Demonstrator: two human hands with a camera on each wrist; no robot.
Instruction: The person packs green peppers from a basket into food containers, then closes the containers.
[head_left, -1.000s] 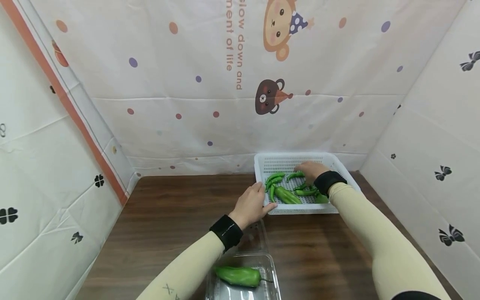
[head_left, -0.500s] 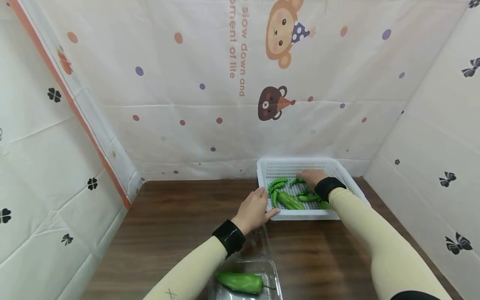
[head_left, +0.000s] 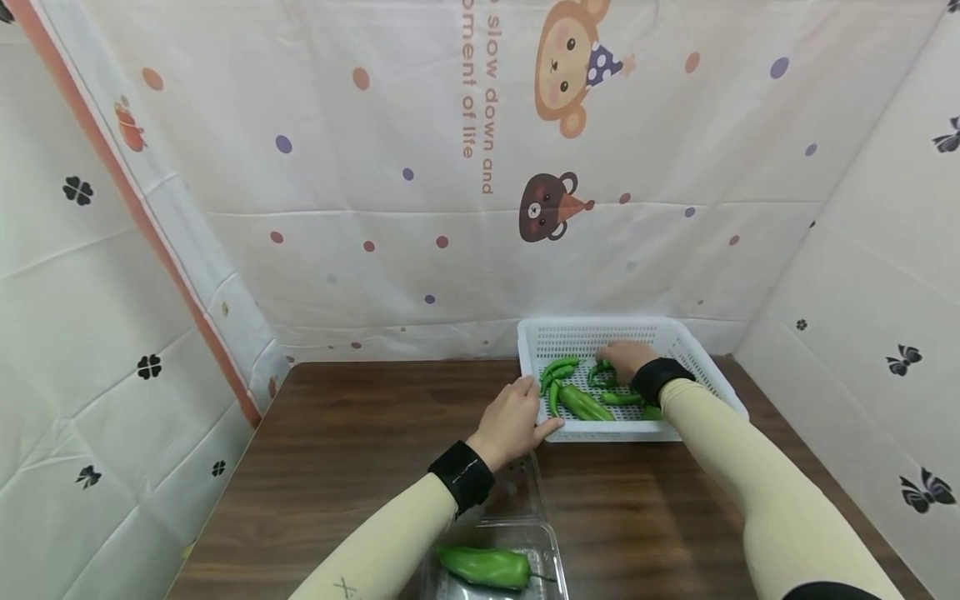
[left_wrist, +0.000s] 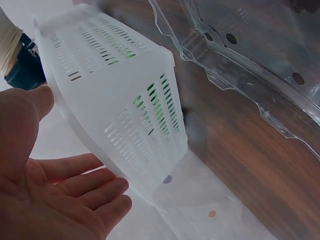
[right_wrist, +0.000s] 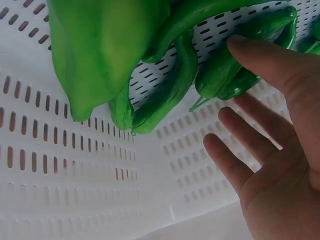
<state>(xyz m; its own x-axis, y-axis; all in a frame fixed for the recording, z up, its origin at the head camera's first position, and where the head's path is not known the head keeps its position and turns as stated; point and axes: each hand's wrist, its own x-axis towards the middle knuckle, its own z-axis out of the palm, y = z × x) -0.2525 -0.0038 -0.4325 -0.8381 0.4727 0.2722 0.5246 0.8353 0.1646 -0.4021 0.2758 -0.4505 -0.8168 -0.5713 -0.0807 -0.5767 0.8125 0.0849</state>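
A white perforated plastic basket (head_left: pixel 622 432) holds several green peppers, some slim and curved, others thicker, such as the long pepper (head_left: pixel 583 403). My left hand (head_left: pixel 512 423) rests against its near-left corner. In the left wrist view, the thumb touches the rim and the fingers lie nearly straight beside it. Inside the basket, my right hand (head_left: pixel 632 360) pinches a green chili pepper (right_wrist: pixel 220 70) between thumb and index finger, while its other fingers stay loosely extended. Just how far the index finger reaches is hidden behind the pepper.
A clear plastic container (head_left: pixel 538 552) sits at the near edge with one large green pepper (head_left: pixel 489 568) inside. Its lid (head_left: pixel 519 490) spreads out toward the basket, beneath my left arm. Patterned cloth walls (head_left: pixel 360 283) border the brown wooden table (head_left: pixel 360 450).
The head view has shifted slightly. Between the right hand's fingertips, the slim peppers have moved and changed orientation. The left hand keeps its place at the basket corner.
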